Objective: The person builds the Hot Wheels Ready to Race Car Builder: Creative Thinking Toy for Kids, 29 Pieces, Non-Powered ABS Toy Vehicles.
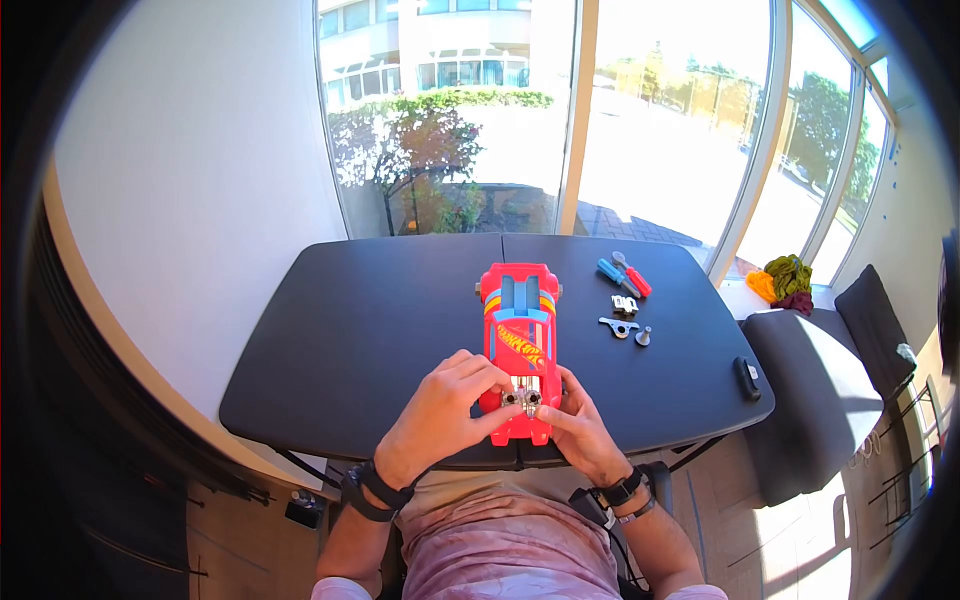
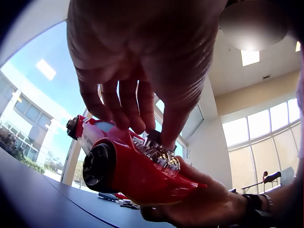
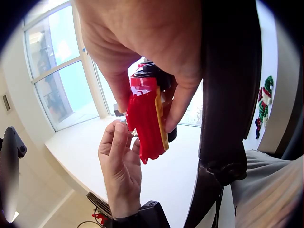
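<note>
Held up over the near edge of the bench [image 1: 350, 350]: red toy car [image 1: 518, 325], top face up, silvery engine [image 1: 532, 398] at the end nearest the body. Steadied from the side by the right hand [image 1: 583, 430], thumb and fingers wrapped about the shell. Pinched at the engine by thumb and forefinger of the left hand [image 1: 440, 405], other fingers close above the car.

Likely light for its bulk, judging by the moulded-plastic look; stiff, with little give expected under a firm squeeze. Perhaps a touch slippery, given the glossy, rounded flanks. Treat the engine as the delicate part: small, knobbly, chrome-bright, probably easy to crack if levered sideways. Best to take hold low across the body, clear of the chunky black wheels [image 2: 99, 166], probably prone to roll under the fingers.

Note the mix of surfaces: slick red shell, blue panel [image 1: 520, 293], flame-like yellow logo [image 1: 520, 348], yellow strip [image 3: 162, 114] along one edge, dull dark bench. Farther off, to the right on the bench: blue-handled tool [image 1: 617, 276], red-handled tool [image 1: 636, 279], blocky white piece [image 1: 624, 304], flat lobed bracket [image 1: 619, 327], small grey cone [image 1: 643, 337], all well apart from the car
</note>
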`<action>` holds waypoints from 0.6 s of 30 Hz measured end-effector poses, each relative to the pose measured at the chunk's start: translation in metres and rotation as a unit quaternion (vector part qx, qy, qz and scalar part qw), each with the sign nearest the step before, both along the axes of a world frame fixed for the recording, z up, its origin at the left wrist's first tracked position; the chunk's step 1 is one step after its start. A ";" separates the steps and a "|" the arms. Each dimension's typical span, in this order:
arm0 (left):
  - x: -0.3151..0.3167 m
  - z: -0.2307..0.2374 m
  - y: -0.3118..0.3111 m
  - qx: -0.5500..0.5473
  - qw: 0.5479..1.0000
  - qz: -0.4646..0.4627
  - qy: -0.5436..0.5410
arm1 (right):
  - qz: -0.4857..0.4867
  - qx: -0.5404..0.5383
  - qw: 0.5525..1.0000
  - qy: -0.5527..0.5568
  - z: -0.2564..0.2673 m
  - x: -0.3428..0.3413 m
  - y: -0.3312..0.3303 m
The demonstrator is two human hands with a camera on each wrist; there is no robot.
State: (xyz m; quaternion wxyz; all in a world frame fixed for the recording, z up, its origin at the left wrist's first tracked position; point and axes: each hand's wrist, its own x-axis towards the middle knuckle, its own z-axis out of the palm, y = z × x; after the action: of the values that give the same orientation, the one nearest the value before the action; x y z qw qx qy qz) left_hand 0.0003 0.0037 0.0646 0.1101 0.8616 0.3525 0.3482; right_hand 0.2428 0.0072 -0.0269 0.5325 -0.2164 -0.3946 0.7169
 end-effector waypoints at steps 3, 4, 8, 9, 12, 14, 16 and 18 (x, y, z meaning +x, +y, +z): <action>0.001 -0.006 0.001 0.011 0.997 -0.047 -0.065 | 0.002 -0.003 1.000 0.008 0.002 -0.001 -0.002; 0.005 0.002 -0.005 -0.004 0.995 -0.043 -0.086 | 0.002 -0.002 1.000 0.008 0.002 -0.001 -0.002; 0.002 0.003 -0.003 0.014 1.000 0.015 -0.009 | 0.002 0.000 1.000 0.003 0.002 -0.001 -0.001; 0.001 0.000 0.000 0.018 1.000 0.000 -0.019 | 0.002 0.000 1.000 0.001 0.002 0.000 -0.001; 0.002 -0.011 0.006 0.026 0.997 -0.043 -0.055 | 0.002 0.004 1.000 -0.004 -0.001 0.001 0.000; 0.010 -0.014 0.007 0.026 0.993 -0.075 -0.084 | 0.000 0.012 1.000 -0.005 -0.002 0.002 0.001; 0.014 -0.003 0.000 0.030 0.996 -0.032 -0.081 | -0.001 0.015 1.000 -0.006 -0.001 0.002 0.001; 0.012 0.001 -0.003 0.034 0.998 0.004 -0.058 | -0.001 0.010 1.000 -0.005 0.001 0.001 -0.001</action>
State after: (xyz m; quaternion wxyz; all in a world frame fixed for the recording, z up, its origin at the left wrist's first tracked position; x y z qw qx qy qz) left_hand 0.0127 0.0008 0.0652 0.0997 0.8417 0.3368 0.4100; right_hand 0.2441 0.0067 -0.0263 0.5334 -0.2147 -0.4043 0.7113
